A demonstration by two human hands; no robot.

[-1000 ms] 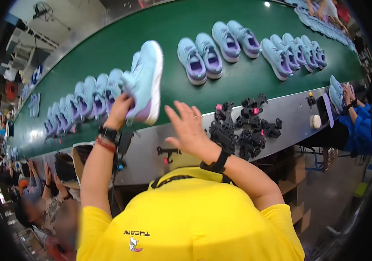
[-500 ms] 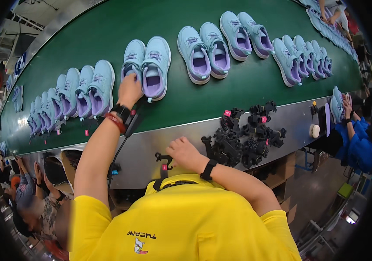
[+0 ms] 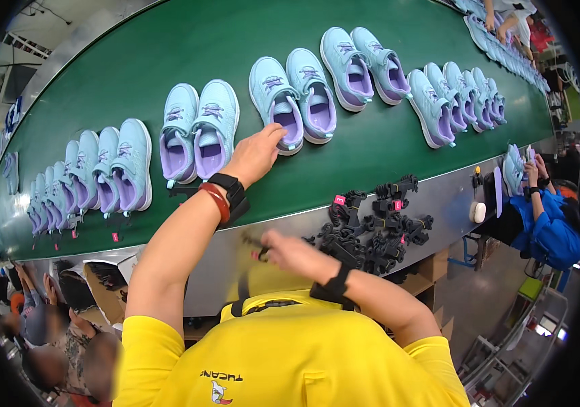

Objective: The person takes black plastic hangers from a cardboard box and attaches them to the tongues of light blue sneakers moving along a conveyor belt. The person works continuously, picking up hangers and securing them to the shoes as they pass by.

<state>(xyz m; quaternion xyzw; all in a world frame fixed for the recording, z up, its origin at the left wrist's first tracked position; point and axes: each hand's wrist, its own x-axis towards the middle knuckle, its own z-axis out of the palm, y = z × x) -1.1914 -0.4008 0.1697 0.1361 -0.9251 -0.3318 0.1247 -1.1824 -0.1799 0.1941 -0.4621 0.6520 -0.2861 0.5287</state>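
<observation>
My left hand reaches over the green belt to the left sneaker of a light blue pair with purple lining. Its fingers are closed at that shoe's heel collar, and the far fingertips are partly hidden. The pair's other sneaker stands close beside it. Low over the metal edge, blurred by motion, my right hand pinches a small black plastic shoe hanger with a pink tag. Left of my left hand stands another pair, a black hanger at its heels.
A heap of black hangers lies on the metal ledge to the right. More sneakers line the belt on both sides. A co-worker in blue handles shoes at the far right. Open cartons stand below the ledge.
My left hand has left one sneaker pair and moved right to the neighbouring pair. My right hand has lifted a hanger from the ledge. The shoes have shifted left in view.
</observation>
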